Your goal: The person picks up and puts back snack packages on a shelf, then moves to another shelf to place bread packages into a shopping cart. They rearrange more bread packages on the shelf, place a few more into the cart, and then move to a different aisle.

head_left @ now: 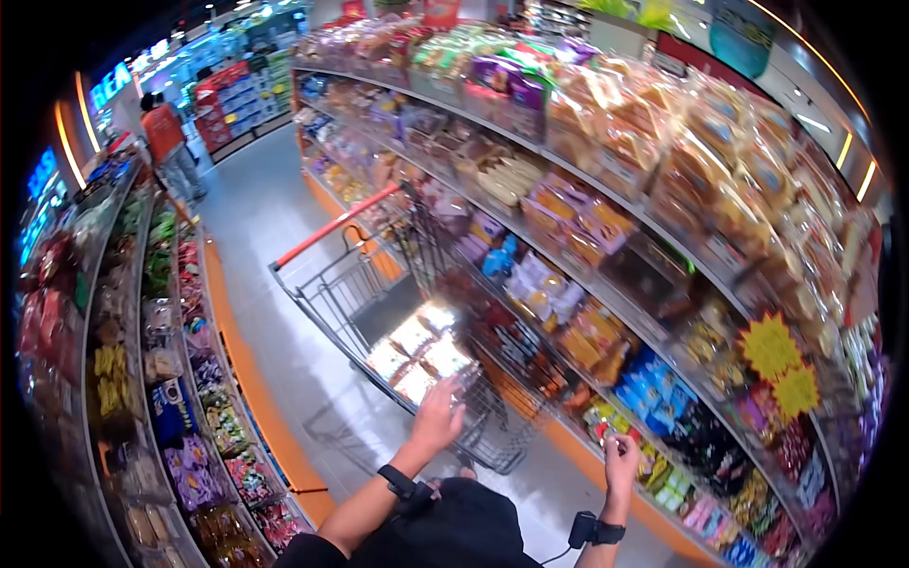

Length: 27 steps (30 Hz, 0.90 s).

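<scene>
My left hand (438, 414) reaches into a wire shopping cart (327, 293) and rests on the clear-wrapped packages (417, 352) lying in its basket, fingers spread over the nearest one. A black band circles that wrist. My right hand (620, 459) is raised beside the lower shelf of snack bags (663, 393), fingers curled as if pinching something small; whether it holds anything is unclear. It wears a black wrist device with a cable.
Shelves of packaged bread and snacks (606, 142) line the right side; another snack shelf (180, 379) lines the left. The cart's red handle (333, 227) points away. A person in an orange shirt (166, 137) stands far down the grey aisle. Yellow price tags (772, 350) hang right.
</scene>
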Each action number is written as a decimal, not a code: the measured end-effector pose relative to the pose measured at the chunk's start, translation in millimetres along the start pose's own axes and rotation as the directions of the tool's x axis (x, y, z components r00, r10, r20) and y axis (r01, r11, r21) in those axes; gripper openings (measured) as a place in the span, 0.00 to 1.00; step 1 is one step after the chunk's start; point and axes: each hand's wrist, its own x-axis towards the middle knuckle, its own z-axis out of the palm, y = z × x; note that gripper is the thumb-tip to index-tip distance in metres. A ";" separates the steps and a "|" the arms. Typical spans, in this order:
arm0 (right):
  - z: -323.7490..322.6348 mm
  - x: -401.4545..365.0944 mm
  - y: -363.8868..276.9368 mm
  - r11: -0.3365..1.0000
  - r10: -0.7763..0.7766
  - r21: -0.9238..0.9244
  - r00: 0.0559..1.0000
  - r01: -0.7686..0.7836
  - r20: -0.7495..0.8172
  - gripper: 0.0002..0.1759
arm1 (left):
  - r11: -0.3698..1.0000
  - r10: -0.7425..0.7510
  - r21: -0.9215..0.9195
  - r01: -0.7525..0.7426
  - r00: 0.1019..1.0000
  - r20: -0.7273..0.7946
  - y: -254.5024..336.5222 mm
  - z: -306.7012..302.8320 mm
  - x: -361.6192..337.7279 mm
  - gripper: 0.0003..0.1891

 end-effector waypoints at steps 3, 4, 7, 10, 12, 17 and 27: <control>7.7 23.5 -38.2 0.992 -0.022 -0.125 1.000 0.020 -0.013 0.11 | 0.995 -0.013 0.097 0.020 0.997 -0.072 -20.2 -13.0 16.2 0.21; 7.6 31.5 -48.2 0.993 -0.017 -0.119 1.000 0.017 0.002 0.11 | 0.995 -0.064 0.075 0.072 0.993 -0.101 -24.8 -17.6 22.0 0.21; 14.3 49.2 -80.4 0.999 0.027 -0.044 1.000 -0.027 0.001 0.11 | 0.982 -0.187 -0.002 0.188 0.977 -0.099 -36.2 -31.2 44.5 0.21; 28.8 66.1 -64.4 0.998 -0.051 -0.030 0.999 0.050 -0.018 0.11 | 0.985 -0.124 0.109 0.135 0.988 -0.095 -41.0 -38.7 64.3 0.21; 32.0 71.5 -70.6 0.999 -0.043 -0.010 0.999 0.043 -0.030 0.10 | 0.985 -0.114 0.122 0.124 0.990 -0.088 -39.2 -40.2 75.1 0.20; 44.8 75.2 -85.4 0.998 0.045 -0.050 0.999 -0.045 0.005 0.11 | 0.991 -0.061 0.115 0.068 0.996 -0.061 -54.2 -36.7 97.5 0.20; 117.5 64.4 -86.9 0.994 0.105 0.041 0.979 -0.100 -0.173 0.09 | 0.999 0.041 0.029 -0.044 0.995 0.086 -154.0 -32.9 163.5 0.17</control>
